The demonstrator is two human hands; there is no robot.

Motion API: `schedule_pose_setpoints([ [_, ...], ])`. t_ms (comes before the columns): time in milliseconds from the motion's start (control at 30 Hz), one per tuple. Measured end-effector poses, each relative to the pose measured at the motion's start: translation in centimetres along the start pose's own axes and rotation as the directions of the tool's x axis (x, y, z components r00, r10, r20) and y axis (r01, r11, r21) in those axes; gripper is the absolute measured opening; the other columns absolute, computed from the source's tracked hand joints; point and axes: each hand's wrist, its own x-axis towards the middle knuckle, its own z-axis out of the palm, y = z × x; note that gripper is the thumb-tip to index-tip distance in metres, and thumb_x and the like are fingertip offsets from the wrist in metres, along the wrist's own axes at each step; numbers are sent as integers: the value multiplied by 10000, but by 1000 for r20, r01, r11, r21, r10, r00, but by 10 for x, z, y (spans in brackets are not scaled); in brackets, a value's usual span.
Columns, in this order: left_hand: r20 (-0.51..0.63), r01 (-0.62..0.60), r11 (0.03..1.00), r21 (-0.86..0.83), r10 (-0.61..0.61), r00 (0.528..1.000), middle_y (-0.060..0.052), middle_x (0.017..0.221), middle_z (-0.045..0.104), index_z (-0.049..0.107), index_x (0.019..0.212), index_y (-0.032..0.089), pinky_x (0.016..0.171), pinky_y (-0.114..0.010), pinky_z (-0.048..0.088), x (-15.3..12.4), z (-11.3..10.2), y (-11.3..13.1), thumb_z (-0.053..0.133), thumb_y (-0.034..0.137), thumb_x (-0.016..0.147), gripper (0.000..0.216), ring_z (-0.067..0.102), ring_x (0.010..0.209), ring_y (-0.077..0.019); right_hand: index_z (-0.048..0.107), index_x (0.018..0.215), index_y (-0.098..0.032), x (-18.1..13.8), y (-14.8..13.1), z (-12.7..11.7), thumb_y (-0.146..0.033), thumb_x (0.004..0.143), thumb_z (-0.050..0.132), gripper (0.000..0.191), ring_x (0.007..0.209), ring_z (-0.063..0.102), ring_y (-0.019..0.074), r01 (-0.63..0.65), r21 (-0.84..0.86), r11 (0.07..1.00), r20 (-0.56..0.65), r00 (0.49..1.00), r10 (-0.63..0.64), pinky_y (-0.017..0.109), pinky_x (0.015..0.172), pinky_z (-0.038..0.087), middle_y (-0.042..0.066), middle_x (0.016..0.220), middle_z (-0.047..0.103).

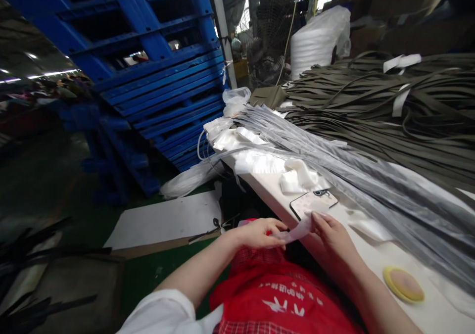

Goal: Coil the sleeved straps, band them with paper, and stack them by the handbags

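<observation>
A short, thin, whitish translucent strip [299, 230] stretches between my two hands above my red apron. One end is pinched by my left hand [261, 232], its fingers closed. At the other end, the fingertips of my right hand [332, 232] grip the strip beside the table edge. Just beyond my right hand lies a phone [309, 203] in a pale patterned case. White folded ribbon-like pieces [300, 175] rest on the table behind the phone.
Long grey strips [334, 161] run along the white table [265, 190], with dark olive straps [371, 101] heaped behind. A yellow-rimmed round pad [403, 284] sits at right. Blue pallets [178, 86] are stacked at left; a white board [166, 220] lies low beside me.
</observation>
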Motion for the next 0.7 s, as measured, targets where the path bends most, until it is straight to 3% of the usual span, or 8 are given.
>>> schedule_pose_setpoints([
  [100, -102, -115, 986, -124, 103, 989, -112, 1358, 557, 772, 878, 161, 1035, -309, 392, 10, 10, 5, 598, 562, 846, 438, 546, 1212, -246, 749, 877, -198, -10, 0, 1, -473, 841, 602, 313, 802, 665, 240, 185, -371, 910, 172, 977, -129, 332, 758, 517, 55, 858, 749],
  [167, -176, -145, 948, -283, 98, 979, -128, 1201, 654, 757, 940, 135, 957, -314, 457, 21, 21, 9, 595, 596, 831, 500, 621, 1082, -236, 753, 842, -214, -17, 0, 4, -452, 869, 539, 321, 773, 668, 237, 303, -454, 838, 310, 936, -170, 331, 736, 520, 46, 829, 748],
  [233, -306, -165, 927, -336, 58, 950, -123, 1039, 710, 745, 975, 112, 876, -307, 494, 31, 32, 12, 586, 606, 832, 539, 656, 967, -224, 750, 838, -221, -23, -2, 6, -433, 875, 510, 322, 764, 675, 236, 359, -487, 797, 367, 911, -186, 333, 729, 527, 44, 825, 750],
  [333, -405, -181, 970, -165, 101, 909, -108, 940, 723, 757, 919, 111, 808, -270, 497, 38, 41, 16, 582, 557, 859, 482, 660, 876, -196, 722, 978, -216, -33, -10, -4, -428, 874, 537, 300, 816, 683, 232, 332, -535, 777, 300, 934, -193, 328, 756, 536, 56, 932, 751],
  [433, -360, -202, 979, 3, 190, 914, -89, 925, 727, 763, 926, 141, 809, -246, 483, 37, 40, 17, 567, 476, 897, 389, 658, 870, -177, 689, 1040, -225, -51, -21, -35, -454, 872, 568, 309, 790, 676, 214, 288, -656, 697, 135, 954, -267, 303, 705, 535, 59, 967, 735],
  [533, -344, -206, 979, 14, 198, 918, -90, 924, 734, 762, 937, 140, 807, -247, 482, 37, 38, 17, 568, 436, 906, 356, 663, 867, -178, 696, 918, -242, -77, -23, -77, -481, 872, 560, 279, 802, 663, 227, 273, -829, 489, 4, 875, -483, 331, 726, 515, 63, 927, 719],
  [633, -333, -192, 980, -47, 166, 928, -95, 914, 736, 761, 908, 128, 785, -249, 486, 43, 41, 17, 589, 447, 889, 363, 667, 854, -182, 692, 905, -227, -103, -8, -115, -479, 883, 531, 299, 903, 640, 275, 143, -956, 257, -54, 773, -632, 413, 845, 484, 105, 987, 695],
  [700, -292, -188, 978, -95, 153, 944, -92, 910, 735, 760, 898, 124, 780, -245, 486, 49, 46, 17, 600, 456, 879, 369, 665, 850, -180, 690, 1007, -207, -115, 5, -132, -472, 880, 522, 337, 1012, 604, 320, 73, -989, 131, -25, 782, -623, 475, 922, 453, 144, 1124, 656],
])
